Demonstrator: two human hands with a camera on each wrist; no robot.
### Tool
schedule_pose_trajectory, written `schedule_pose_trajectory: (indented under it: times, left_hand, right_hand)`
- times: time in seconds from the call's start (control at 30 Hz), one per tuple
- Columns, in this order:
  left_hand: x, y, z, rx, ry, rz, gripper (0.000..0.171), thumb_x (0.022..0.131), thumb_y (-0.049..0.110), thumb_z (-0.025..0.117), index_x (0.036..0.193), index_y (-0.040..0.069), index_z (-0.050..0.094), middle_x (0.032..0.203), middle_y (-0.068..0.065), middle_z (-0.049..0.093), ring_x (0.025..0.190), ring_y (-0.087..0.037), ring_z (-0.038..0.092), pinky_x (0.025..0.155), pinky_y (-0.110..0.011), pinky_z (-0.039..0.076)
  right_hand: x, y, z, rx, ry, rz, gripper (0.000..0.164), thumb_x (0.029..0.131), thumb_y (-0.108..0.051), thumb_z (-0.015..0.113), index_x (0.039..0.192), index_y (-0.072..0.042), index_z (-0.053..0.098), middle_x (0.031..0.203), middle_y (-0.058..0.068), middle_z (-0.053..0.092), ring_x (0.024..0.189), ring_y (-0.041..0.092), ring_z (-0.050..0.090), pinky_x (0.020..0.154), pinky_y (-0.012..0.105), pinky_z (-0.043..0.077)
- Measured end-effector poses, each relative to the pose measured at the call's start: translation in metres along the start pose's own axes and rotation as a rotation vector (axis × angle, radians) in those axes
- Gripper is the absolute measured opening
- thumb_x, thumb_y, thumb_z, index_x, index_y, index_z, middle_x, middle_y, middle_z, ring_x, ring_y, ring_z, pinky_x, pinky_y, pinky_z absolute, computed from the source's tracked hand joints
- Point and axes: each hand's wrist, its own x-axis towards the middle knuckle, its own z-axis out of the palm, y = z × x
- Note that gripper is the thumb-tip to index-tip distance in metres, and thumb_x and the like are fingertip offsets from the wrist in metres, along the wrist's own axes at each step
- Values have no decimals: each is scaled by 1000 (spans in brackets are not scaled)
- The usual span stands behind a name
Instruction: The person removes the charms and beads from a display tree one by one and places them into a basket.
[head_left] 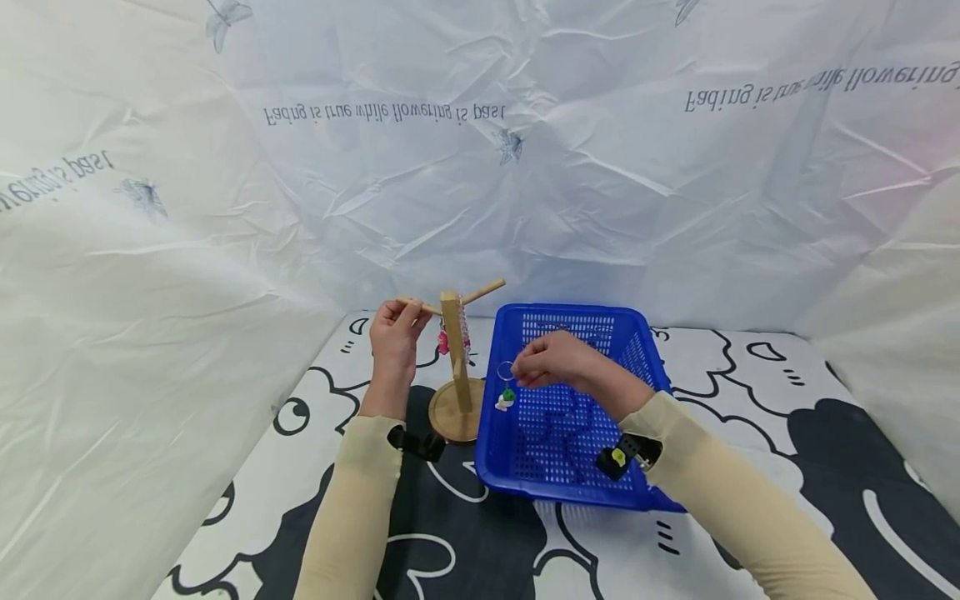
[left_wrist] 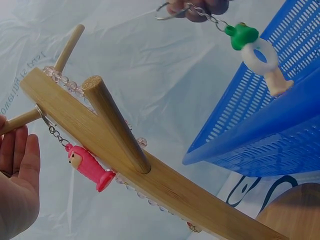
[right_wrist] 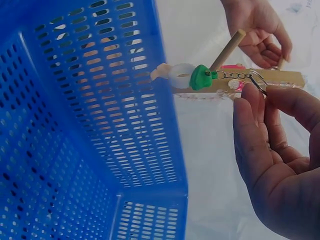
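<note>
My left hand [head_left: 395, 337] pinches one peg of a wooden stand [head_left: 454, 350] with a round base. From that peg hangs a pink keychain [left_wrist: 88, 166] by its ring, close to the post. A string of clear pinkish beads [left_wrist: 70, 84] hangs on the stand too. Over the left edge of the blue basket [head_left: 486, 450], my right hand [head_left: 557, 361] pinches the metal ring of a keychain [head_left: 506, 397] with a green top, a white ring-shaped middle and a pale lower end. This keychain dangles apart from the stand.
The basket has slotted walls and stands right of the stand's round base [head_left: 442, 417]. Beneath both lies a black-and-white cartoon-patterned cloth [head_left: 480, 542]. Pale plastic sheeting [head_left: 450, 200] with printed lettering rises at the back and sides.
</note>
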Motion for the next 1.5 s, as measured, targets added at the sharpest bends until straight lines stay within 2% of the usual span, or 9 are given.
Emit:
schedule_pose_trajectory:
  times: [0.17, 0.27, 0.57, 0.8, 1.0, 1.17, 1.33, 1.5]
  left_hand:
    - [0, 0, 0, 6, -7, 8, 22, 99, -2, 60, 84, 13, 55, 82, 5, 63, 76, -4, 69, 81, -17, 62]
    - [0, 0, 0, 6, -9, 12, 22, 99, -2, 60, 84, 13, 55, 82, 5, 63, 76, -4, 69, 80, -17, 62]
    - [1, -1, -1, -9, -8, 8, 22, 99, -3, 60, 83, 12, 54, 81, 5, 63, 75, -4, 69, 80, -17, 62]
    - [0, 0, -2, 13, -2, -6, 20, 99, 1, 62, 85, 12, 54, 83, 5, 62, 77, -5, 69, 82, -17, 63]
    - [0, 0, 0, 23, 1, -10, 18, 100, 2, 62, 87, 12, 55, 84, 5, 62, 79, -5, 70, 82, -17, 62]
    - [0, 1, 1, 15, 2, -7, 19, 100, 0, 61, 87, 12, 55, 83, 5, 62, 78, -5, 69, 82, -18, 63]
    - [0, 0, 0, 15, 5, -1, 19, 99, 0, 62, 86, 12, 55, 82, 4, 62, 77, -5, 69, 81, -18, 63]
    - [-1, 1, -1, 6, -12, -2, 19, 99, -1, 61, 86, 11, 55, 81, 4, 63, 75, -5, 69, 81, -18, 62]
  right_hand:
    - [2, 6, -3, 18, -13, 7, 31, 98, -10, 65, 121, 11, 67, 111, 20, 75, 82, 11, 73, 87, 32, 66]
    - [3, 10, -6, 22, -21, 9, 32, 98, -10, 65, 122, 11, 66, 110, 19, 76, 86, 14, 73, 87, 31, 66]
    - [11, 24, -13, 47, -41, 34, 33, 100, -10, 62, 125, 12, 65, 119, 26, 72, 86, 12, 73, 86, 29, 65]
    - [16, 29, -16, 75, -37, 68, 31, 100, -9, 62, 124, 11, 65, 101, 12, 77, 85, 12, 73, 85, 28, 65]
    - [21, 35, -16, 74, -37, 76, 34, 100, -10, 63, 126, 12, 64, 110, 20, 75, 85, 12, 73, 84, 27, 65]
    - [26, 39, -14, 67, -38, 77, 35, 100, -10, 62, 126, 13, 63, 101, 15, 77, 82, 11, 72, 86, 30, 65]
    - [30, 45, -10, 65, -35, 82, 35, 100, -9, 62, 127, 14, 63, 104, 18, 76, 79, 10, 71, 92, 37, 65]
    - [32, 48, -8, 56, -45, 93, 34, 101, -9, 61, 126, 13, 63, 98, 13, 77, 79, 10, 71, 90, 36, 65]
